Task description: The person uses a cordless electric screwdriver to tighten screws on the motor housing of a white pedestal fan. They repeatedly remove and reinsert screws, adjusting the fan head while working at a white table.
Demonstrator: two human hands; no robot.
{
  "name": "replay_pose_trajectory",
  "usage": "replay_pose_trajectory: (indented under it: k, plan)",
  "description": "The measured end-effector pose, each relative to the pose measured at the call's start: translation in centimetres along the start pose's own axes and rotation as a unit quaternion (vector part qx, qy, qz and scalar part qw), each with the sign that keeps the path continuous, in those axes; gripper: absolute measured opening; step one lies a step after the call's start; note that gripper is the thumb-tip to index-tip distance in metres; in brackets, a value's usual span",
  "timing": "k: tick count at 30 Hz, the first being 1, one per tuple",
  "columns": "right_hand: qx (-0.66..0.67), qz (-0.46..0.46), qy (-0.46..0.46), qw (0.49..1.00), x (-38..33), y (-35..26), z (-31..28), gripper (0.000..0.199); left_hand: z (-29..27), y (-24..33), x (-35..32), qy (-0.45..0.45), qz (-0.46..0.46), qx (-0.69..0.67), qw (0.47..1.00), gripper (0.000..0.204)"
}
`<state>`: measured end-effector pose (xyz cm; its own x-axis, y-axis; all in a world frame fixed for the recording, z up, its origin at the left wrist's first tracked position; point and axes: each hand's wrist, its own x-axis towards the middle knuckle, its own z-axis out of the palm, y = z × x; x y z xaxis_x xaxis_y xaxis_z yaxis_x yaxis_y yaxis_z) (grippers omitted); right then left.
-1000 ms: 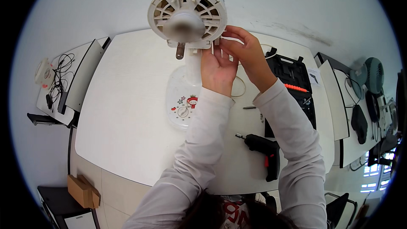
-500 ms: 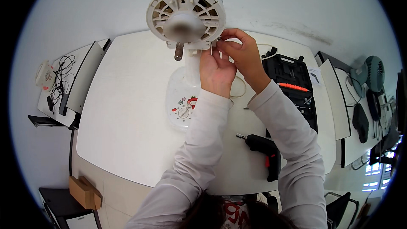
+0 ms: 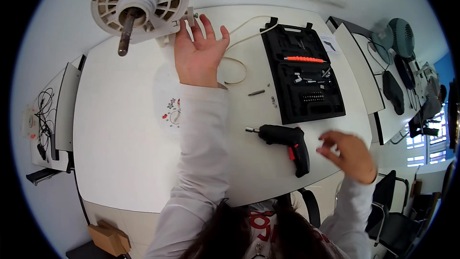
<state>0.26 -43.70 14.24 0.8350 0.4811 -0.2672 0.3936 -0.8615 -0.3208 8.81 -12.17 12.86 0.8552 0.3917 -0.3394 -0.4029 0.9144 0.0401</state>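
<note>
Head view: left hand (image 3: 199, 52) fingers spread against fan housing (image 3: 141, 2); right hand (image 3: 347, 153) loose, empty.

the left arm stretches far forward, its pale sleeve running up the middle of the view to the wrist. the left hand (image 3: 199, 52) shows its back, fingers (image 3: 207, 25) spread and pointing away from the body, thumb out to the left side. the right arm is bent low at the right, sleeve ending at the wrist. the right hand (image 3: 349, 156) hangs loosely, fingers (image 3: 328, 140) curled and empty, pointing left.
</note>
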Motion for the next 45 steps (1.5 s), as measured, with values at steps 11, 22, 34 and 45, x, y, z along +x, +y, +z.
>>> replay_pose_trajectory:
  k: [11,22,34,45]
  plan:
    - [0.213,0.111,0.19,0.952,1.0,1.6,12.7,0.063,0.1,0.3,0.3,-0.027,-0.063,-0.027,0.997,0.01]
    - [0.638,0.116,0.024,0.761,0.8,3.2,10.4,0.051,0.0,0.3,0.3,-0.022,-0.059,-0.058,0.996,0.012]
    - [0.743,-0.116,0.103,0.651,8.5,-1.7,2.4,0.041,0.1,0.1,0.1,-0.006,-0.05,-0.048,0.998,0.018]
    - [0.673,-0.152,0.075,0.72,15.6,-5.2,0.2,0.036,-0.2,0.0,0.2,-0.021,-0.044,-0.031,0.998,0.017]
